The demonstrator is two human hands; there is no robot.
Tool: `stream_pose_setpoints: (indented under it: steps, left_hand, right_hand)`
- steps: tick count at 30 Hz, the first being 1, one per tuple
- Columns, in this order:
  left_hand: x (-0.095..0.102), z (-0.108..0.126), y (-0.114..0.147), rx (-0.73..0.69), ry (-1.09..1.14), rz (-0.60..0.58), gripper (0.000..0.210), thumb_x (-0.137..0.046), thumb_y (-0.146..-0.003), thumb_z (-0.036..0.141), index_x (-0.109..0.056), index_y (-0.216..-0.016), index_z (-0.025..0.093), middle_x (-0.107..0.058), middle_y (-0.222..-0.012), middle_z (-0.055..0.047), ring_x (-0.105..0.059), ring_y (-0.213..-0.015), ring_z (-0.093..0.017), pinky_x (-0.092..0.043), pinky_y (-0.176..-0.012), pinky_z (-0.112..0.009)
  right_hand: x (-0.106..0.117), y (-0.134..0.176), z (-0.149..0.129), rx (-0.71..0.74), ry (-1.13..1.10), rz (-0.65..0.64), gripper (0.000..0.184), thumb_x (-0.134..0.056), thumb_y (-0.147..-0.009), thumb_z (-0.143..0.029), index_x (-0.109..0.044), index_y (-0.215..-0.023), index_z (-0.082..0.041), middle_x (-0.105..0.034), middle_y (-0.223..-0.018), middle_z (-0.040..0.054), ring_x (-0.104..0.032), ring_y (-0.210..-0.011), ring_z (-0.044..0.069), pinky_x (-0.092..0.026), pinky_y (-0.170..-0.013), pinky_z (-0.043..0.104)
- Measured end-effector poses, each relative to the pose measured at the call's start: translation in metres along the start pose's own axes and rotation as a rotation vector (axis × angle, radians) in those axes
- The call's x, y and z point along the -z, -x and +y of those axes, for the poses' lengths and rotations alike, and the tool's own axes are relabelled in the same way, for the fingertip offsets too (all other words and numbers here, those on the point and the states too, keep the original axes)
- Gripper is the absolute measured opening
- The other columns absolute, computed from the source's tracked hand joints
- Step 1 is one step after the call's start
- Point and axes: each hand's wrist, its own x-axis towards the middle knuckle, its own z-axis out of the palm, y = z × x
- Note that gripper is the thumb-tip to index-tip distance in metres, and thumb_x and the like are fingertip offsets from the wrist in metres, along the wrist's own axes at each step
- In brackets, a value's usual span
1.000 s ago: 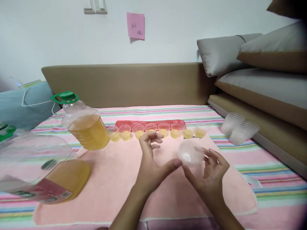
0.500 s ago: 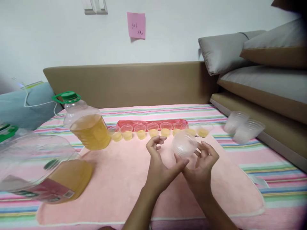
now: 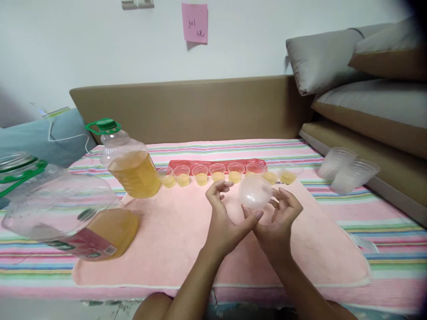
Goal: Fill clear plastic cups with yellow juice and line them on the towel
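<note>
My right hand [image 3: 278,218] is closed around a stack of clear plastic cups [image 3: 256,193], its fingers behind and its thumb on the near side. Several thin rims show along the stack's lower edge. My left hand [image 3: 224,215] is beside it on the left, fingers bent and apart from the cups. Its thumb reaches across to the near edge of the stack, close to the right thumb. Beyond the hands, a row of several clear cups [image 3: 200,175] with yellow liquid stands on a pink cloth [image 3: 167,240]; the held stack partly hides the row's right part.
At left stand a green-capped jug [image 3: 135,173] and a larger, nearer jug [image 3: 110,231], both holding yellow liquid. A long red plastic package [image 3: 216,163] lies behind the row. Two cup stacks [image 3: 355,175] lie at right, near piled cushions [image 3: 370,106].
The camera view has shifted, so the jugs, row and cushions sit a little higher and further right. Both hands keep nearly the same pose around the cup stack.
</note>
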Motion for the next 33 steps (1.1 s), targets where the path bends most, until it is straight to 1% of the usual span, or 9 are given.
stream_pose_setpoints:
  steps: [6,11,14,19,26,33]
  left_hand:
    - [-0.006,0.004,-0.002,-0.007,0.018,0.025,0.089,-0.09,-0.073,0.036,-0.029,-0.138,0.031,-0.045,-0.143,-0.012,-0.046,-0.135,-0.031,-0.03,-0.114,-0.052]
    - [-0.004,0.002,-0.003,0.034,0.015,-0.002,0.09,-0.09,-0.073,0.034,-0.028,-0.138,0.033,-0.045,-0.143,-0.01,-0.045,-0.136,-0.029,-0.029,-0.115,-0.051]
    - [-0.003,0.001,-0.003,0.048,0.024,-0.02,0.088,-0.089,-0.075,0.035,-0.027,-0.138,0.033,-0.046,-0.14,-0.009,-0.045,-0.135,-0.028,-0.029,-0.115,-0.051]
    - [-0.005,0.0,-0.003,0.039,0.038,-0.02,0.086,-0.087,-0.077,0.034,-0.026,-0.139,0.032,-0.049,-0.137,-0.009,-0.047,-0.134,-0.027,-0.029,-0.115,-0.051]
    - [-0.005,0.0,-0.002,0.015,0.022,-0.011,0.089,-0.089,-0.075,0.033,-0.027,-0.139,0.033,-0.048,-0.136,-0.009,-0.048,-0.134,-0.028,-0.03,-0.115,-0.05]
    - [-0.004,-0.001,-0.002,-0.013,0.016,-0.014,0.084,-0.086,-0.078,0.03,-0.028,-0.138,0.032,-0.048,-0.136,-0.009,-0.049,-0.133,-0.028,-0.031,-0.114,-0.05]
  right_hand:
    - [0.002,0.004,-0.001,-0.032,0.056,-0.001,0.072,-0.081,-0.098,-0.05,-0.037,-0.148,-0.023,-0.045,-0.14,0.0154,-0.055,-0.127,0.032,-0.051,-0.101,0.051]
    - [0.004,0.007,-0.003,-0.011,0.069,-0.038,0.073,-0.083,-0.097,-0.047,-0.037,-0.15,-0.026,-0.044,-0.142,0.014,-0.054,-0.129,0.032,-0.051,-0.101,0.05]
    - [0.004,0.008,-0.005,-0.006,0.072,-0.055,0.072,-0.082,-0.1,-0.047,-0.037,-0.151,-0.025,-0.044,-0.143,0.0146,-0.054,-0.129,0.032,-0.051,-0.1,0.052]
    - [0.004,0.009,-0.005,0.003,0.1,-0.068,0.07,-0.079,-0.102,-0.049,-0.037,-0.151,-0.023,-0.045,-0.144,0.0163,-0.054,-0.13,0.033,-0.052,-0.101,0.053]
    - [0.005,0.01,-0.004,-0.008,0.096,-0.06,0.071,-0.08,-0.101,-0.051,-0.038,-0.151,-0.023,-0.045,-0.143,0.0159,-0.054,-0.13,0.033,-0.052,-0.1,0.052]
    - [0.005,0.011,-0.005,-0.01,0.093,-0.072,0.07,-0.08,-0.102,-0.05,-0.037,-0.151,-0.023,-0.046,-0.143,0.0161,-0.054,-0.129,0.033,-0.052,-0.099,0.052]
